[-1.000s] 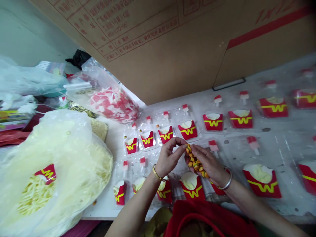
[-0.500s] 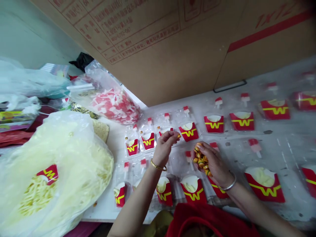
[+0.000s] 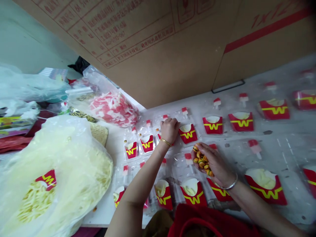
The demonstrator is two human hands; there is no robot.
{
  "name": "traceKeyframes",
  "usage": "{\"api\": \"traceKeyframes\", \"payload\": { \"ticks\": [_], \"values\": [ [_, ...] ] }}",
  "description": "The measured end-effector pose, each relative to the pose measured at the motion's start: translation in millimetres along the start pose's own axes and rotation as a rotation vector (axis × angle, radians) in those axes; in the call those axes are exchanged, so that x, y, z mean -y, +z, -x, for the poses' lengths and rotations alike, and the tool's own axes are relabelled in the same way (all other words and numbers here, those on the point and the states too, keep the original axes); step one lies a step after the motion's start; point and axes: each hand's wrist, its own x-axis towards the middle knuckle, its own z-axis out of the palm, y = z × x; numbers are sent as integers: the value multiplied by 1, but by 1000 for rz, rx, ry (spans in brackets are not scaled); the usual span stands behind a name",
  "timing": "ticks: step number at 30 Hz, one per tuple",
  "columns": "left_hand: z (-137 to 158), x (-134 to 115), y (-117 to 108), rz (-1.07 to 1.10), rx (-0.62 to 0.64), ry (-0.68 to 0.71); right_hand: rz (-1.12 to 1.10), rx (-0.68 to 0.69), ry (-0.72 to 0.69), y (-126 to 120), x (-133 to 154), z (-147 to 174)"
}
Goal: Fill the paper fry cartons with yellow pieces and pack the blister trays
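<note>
My right hand (image 3: pixel 212 163) is cupped, closed around several miniature hamburgers (image 3: pixel 202 162) in orange and brown. My left hand (image 3: pixel 170 130) reaches over the back row, just left of a red fries carton (image 3: pixel 188 133) with a yellow W. Its fingers are pinched together and its tips face away, so the single miniature hamburger they gripped a moment ago is hidden. Clear plastic packs lie in rows, each with a red carton and a red-and-white popsicle piece (image 3: pixel 185 112). In the leftmost back packs, a small hamburger (image 3: pixel 140 135) sits by the carton (image 3: pixel 147 143).
A big cardboard box (image 3: pixel 187 72) stands along the back of the table. At left lie a large plastic bag of pale fries pieces (image 3: pixel 81 164) and a bag of red-and-white popsicle pieces (image 3: pixel 113 108). More packed cartons (image 3: pixel 268 184) extend to the right.
My left hand has moved forward and slightly right, to the pack beside the carton, and the hamburger in its fingertips has gone out of sight. My right hand has stayed nearly still.
</note>
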Motion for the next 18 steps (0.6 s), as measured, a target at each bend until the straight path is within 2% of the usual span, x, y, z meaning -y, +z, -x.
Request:
{"api": "traceKeyframes", "payload": {
  "ticks": [4, 7, 10, 14, 18],
  "values": [
    [4, 1, -5, -163, 48, 110, -38, 8, 9, -2, 0, -2],
    [9, -2, -16, -169, 63, 107, -80, -18, 6, -3, 0, -2],
    [22, -19, -36, 78, 80, 87, -92, -56, -25, -6, 1, -2],
    [49, -60, -57, 529, 223, 115, -65, -152, -84, -9, 1, -1],
    [64, -87, -55, 662, 257, 65, -55, -206, -119, -15, 0, 0]
  ]
}}
